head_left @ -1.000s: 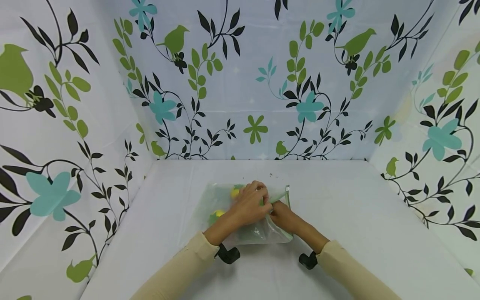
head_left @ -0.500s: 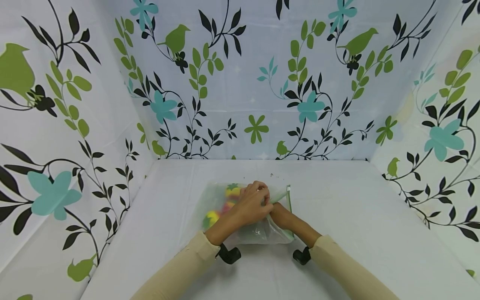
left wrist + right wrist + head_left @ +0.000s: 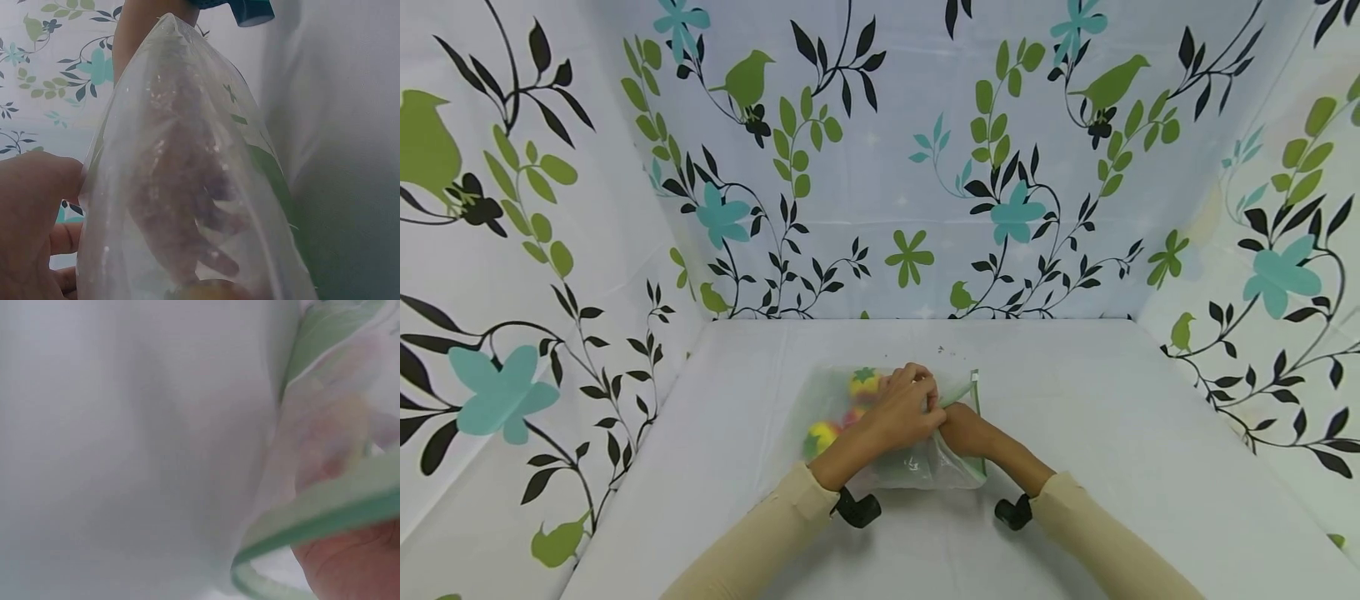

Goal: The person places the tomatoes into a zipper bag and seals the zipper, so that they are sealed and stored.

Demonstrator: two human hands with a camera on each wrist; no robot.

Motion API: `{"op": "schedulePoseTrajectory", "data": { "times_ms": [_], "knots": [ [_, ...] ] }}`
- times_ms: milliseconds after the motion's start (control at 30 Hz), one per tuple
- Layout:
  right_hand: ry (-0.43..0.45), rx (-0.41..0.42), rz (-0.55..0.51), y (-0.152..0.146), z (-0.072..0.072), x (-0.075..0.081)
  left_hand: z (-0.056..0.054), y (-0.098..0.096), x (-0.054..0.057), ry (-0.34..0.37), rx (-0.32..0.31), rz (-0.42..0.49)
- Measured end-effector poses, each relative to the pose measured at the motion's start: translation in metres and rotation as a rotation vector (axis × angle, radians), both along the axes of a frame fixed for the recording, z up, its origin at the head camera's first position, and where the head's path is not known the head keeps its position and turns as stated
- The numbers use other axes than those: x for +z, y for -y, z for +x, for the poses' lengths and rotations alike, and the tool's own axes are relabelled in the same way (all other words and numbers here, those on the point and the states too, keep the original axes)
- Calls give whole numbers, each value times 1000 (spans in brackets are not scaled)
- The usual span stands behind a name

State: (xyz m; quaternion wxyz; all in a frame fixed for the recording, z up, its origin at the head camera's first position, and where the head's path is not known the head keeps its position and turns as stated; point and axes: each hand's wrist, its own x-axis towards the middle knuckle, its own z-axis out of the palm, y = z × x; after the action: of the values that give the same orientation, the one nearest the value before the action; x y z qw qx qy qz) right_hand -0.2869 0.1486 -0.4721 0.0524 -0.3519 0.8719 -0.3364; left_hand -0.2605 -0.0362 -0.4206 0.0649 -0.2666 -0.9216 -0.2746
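Note:
A clear zip bag (image 3: 917,475) with a green-edged mouth lies on the table, its mouth facing right. My left hand (image 3: 904,410) lies over the bag and pinches the upper side of its mouth. Through the mouth reaches my right hand (image 3: 964,429); the left wrist view shows its fingers (image 3: 219,259) extended behind the plastic, near a yellowish thing (image 3: 212,290). Inside the bag, to the left, are two yellow rounded things with green leafy tops, an upper one (image 3: 864,382) and a lower one (image 3: 822,437). A pink piece (image 3: 852,415) shows between them, partly hidden by my left hand.
The bag rests on a white-covered table (image 3: 1060,400). Patterned cloth (image 3: 910,167) with leaves and birds hangs at the back and both sides. A black wrist camera (image 3: 859,510) sits under the left wrist, another (image 3: 1013,512) under the right.
The yellow things have shifted left inside the bag, and the pink piece has come into sight. My right hand has moved slightly within the mouth; my left hand stays in place.

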Motion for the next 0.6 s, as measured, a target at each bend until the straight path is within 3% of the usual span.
{"op": "schedulePoseTrajectory", "data": {
  "times_ms": [133, 233, 400, 600],
  "knots": [
    [169, -88, -12, -7, 5, 5, -1, 0, 0, 11, 17, -10],
    [230, -135, -15, -12, 10, 7, -2, 0, 0, 10, 29, -31],
    [264, -145, -31, -21, 16, 9, -3, 0, 0, 25, 30, -62],
    [254, -62, -76, -32, 25, 13, -4, -2, 3, 41, 22, -90]
  ]
}}
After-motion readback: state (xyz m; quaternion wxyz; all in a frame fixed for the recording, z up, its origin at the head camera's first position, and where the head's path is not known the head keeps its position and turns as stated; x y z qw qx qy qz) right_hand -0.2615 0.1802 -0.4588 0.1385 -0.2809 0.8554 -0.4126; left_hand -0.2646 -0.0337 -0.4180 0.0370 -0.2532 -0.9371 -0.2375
